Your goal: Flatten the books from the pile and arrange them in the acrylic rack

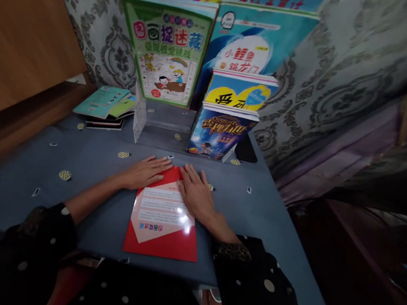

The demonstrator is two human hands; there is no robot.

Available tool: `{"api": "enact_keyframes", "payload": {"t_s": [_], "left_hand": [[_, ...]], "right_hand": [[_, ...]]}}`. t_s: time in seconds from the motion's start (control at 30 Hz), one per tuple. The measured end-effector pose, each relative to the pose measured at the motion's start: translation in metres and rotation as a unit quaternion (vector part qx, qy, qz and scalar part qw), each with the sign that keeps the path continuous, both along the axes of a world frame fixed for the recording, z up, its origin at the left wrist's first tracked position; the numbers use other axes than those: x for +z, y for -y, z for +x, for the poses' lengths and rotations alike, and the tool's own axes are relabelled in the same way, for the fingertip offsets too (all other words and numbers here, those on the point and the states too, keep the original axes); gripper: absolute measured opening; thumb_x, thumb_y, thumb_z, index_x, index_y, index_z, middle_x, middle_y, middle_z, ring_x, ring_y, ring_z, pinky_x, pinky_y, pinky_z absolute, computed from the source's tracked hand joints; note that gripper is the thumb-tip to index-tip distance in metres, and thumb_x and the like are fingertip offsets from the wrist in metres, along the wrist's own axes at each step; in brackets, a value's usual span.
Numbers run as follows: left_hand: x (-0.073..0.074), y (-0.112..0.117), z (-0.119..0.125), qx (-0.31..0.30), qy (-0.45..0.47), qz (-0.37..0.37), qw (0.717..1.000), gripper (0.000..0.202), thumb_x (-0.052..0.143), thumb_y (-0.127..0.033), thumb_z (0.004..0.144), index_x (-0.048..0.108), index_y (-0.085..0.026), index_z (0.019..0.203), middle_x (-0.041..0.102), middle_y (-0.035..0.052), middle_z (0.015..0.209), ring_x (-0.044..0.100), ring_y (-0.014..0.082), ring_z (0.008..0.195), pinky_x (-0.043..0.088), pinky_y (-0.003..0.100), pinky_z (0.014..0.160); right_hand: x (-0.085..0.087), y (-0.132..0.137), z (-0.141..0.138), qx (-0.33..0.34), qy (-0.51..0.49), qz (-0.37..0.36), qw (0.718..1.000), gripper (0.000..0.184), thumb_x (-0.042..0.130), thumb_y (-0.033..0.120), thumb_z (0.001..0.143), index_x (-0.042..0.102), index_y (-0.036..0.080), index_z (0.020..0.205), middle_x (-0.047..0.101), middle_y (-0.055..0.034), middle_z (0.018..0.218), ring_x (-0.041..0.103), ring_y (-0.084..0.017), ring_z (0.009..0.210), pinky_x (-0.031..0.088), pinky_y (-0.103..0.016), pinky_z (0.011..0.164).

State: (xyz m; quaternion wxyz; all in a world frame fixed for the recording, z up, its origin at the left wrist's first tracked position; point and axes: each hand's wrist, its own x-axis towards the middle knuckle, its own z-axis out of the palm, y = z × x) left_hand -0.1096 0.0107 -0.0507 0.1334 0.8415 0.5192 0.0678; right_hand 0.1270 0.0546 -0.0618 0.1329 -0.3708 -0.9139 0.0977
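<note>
A red book with a white label lies flat on the blue tablecloth, upside down to me. My left hand rests flat on the book's far left corner, fingers stretched out. My right hand lies flat on its far right part, fingers also extended. Neither hand grips anything.
A clear acrylic stand holds upright children's books: a green one, a blue one, a dark starry one. Thin books are stacked at the back left. A wooden panel stands left, patterned wallpaper behind.
</note>
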Motion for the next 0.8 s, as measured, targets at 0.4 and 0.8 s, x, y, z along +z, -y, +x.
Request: {"api": "enact_keyframes", "payload": {"t_s": [0.4,0.8], "left_hand": [[-0.007,-0.005,-0.003,0.007,0.015,-0.004,1.0,0.055,0.018,-0.045,0.105,0.03,-0.02,0.152,0.026,0.0046,0.161,0.015,0.015,0.15,0.008,0.035,0.12],[-0.011,-0.005,-0.005,0.003,0.017,0.003,1.0,0.054,0.019,-0.047,0.104,0.029,-0.024,0.152,0.027,0.0022,0.161,0.016,0.0157,0.149,0.007,0.037,0.12]], "right_hand": [[0.002,0.068,-0.041,0.085,0.056,0.001,0.995,0.065,0.046,0.044,0.097,0.039,0.0,0.145,0.032,-0.0245,0.155,0.024,-0.032,0.147,0.024,-0.051,0.119],[0.014,0.132,-0.002,0.223,0.037,-0.032,0.974,0.064,0.048,0.049,0.097,0.033,0.017,0.151,0.03,-0.0151,0.158,0.022,-0.029,0.148,0.025,-0.053,0.119]]}}
